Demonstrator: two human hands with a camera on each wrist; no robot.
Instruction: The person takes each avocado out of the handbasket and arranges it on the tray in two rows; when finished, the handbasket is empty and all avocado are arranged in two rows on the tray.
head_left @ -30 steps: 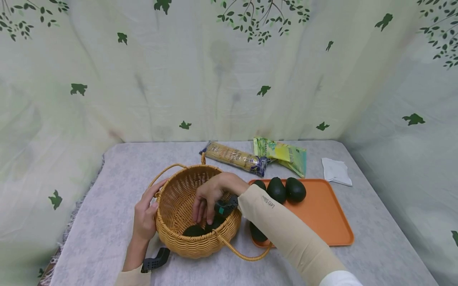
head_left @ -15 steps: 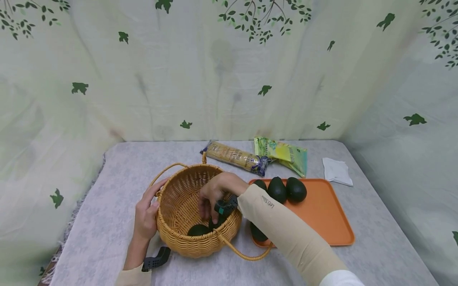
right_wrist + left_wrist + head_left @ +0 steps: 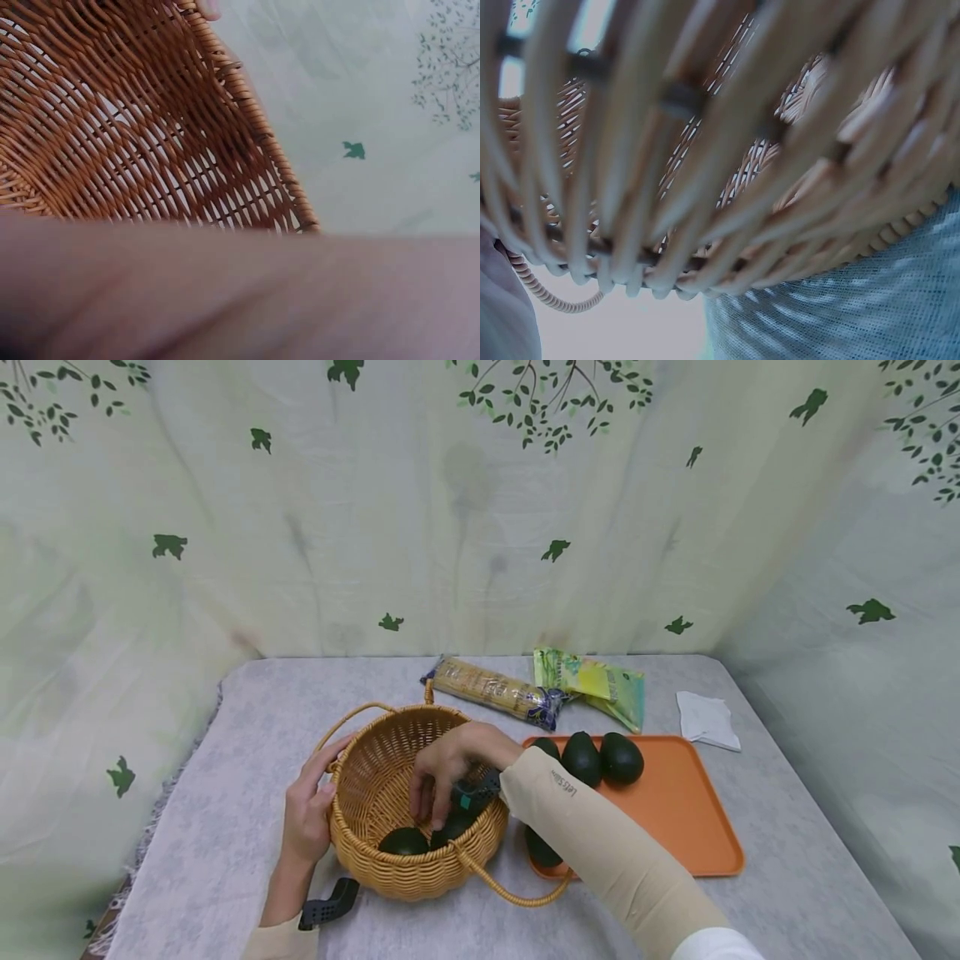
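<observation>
My left hand (image 3: 306, 814) grips the left side of a round wicker basket (image 3: 416, 881), fingers at the rim and thumb on the outside. Down inside the basket is my right hand (image 3: 442, 768), with bent fingers at a dark green avocado (image 3: 448, 832); its wrist device partly hides the fruit. Another avocado (image 3: 403, 841) lies to the left of it on the basket floor. The left wrist view is filled by the basket's woven wall (image 3: 690, 150). In the right wrist view, the blurred right hand (image 3: 225, 292) crosses in front of the basket's inner weave (image 3: 112, 112).
An orange tray (image 3: 675, 810) to the right bears several avocados (image 3: 621, 758), partly behind the right sleeve. Behind lie a noodle pack (image 3: 491, 687), a green-yellow packet (image 3: 592, 681) and a white packet (image 3: 707, 720). One basket handle (image 3: 525, 903) droops towards the tray.
The left avocado in the basket rolled slightly right, then back left. The right hand's fingers shifted right and back again. My left hand keeps its place on the basket.
</observation>
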